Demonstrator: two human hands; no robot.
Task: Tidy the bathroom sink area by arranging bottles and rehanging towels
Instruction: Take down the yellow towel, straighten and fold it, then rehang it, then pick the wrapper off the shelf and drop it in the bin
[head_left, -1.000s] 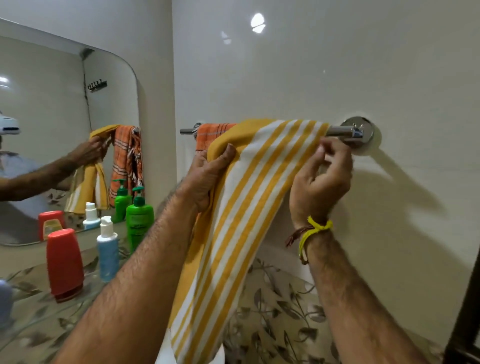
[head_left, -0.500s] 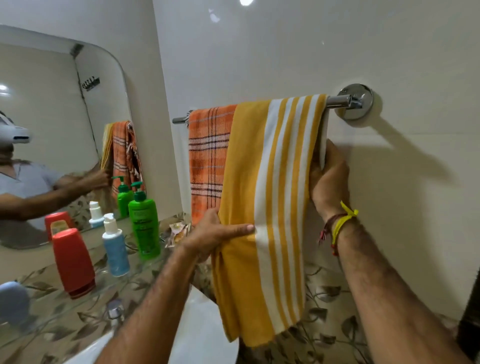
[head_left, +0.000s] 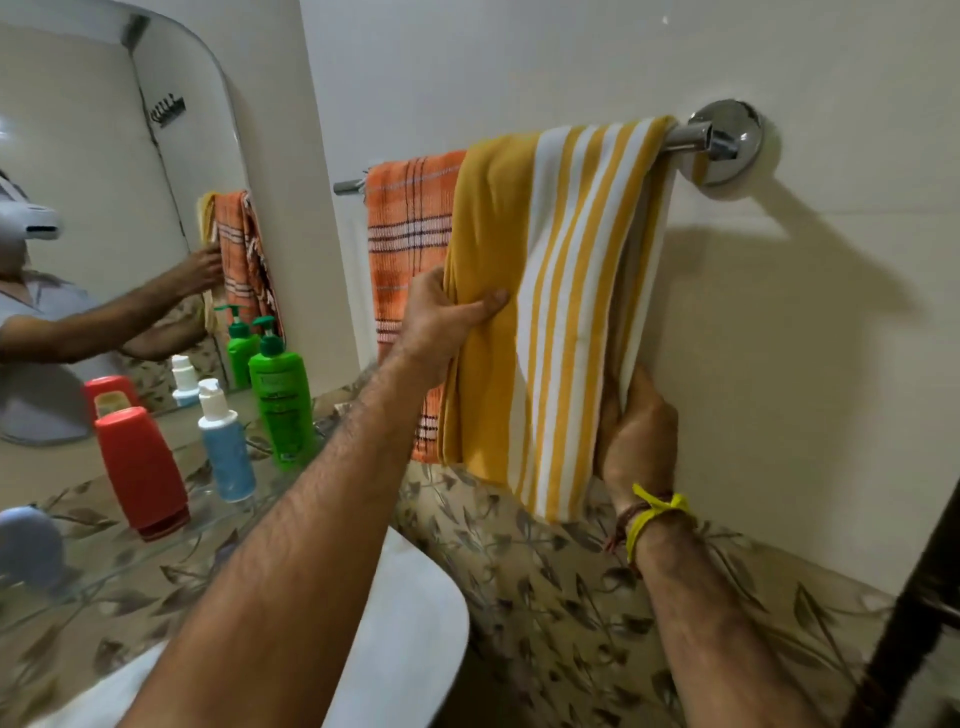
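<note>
A yellow towel with white stripes (head_left: 561, 291) hangs over the chrome towel bar (head_left: 691, 136) on the wall. An orange plaid towel (head_left: 410, 244) hangs beside it to the left on the same bar. My left hand (head_left: 441, 317) pinches the yellow towel's left edge at mid-height, thumb across the front. My right hand (head_left: 639, 431) grips the towel's lower right edge close to the wall. On the glass shelf (head_left: 130, 561) stand a green pump bottle (head_left: 280, 400), a blue bottle with a white cap (head_left: 226, 447) and a red bottle (head_left: 140, 467).
A mirror (head_left: 104, 208) on the left wall reflects the bottles and my arm. A white sink (head_left: 405, 623) lies below my left forearm. Leaf-patterned tiles (head_left: 545, 582) run under the towels. A dark vertical post (head_left: 914, 597) stands at the right edge. A pale blue rounded object (head_left: 28, 545) sits at the far left.
The yellow towel went from bunched and slanting to hanging straight over the bar. Both hands moved down from the bar; my right hand slid to the towel's lower right edge.
</note>
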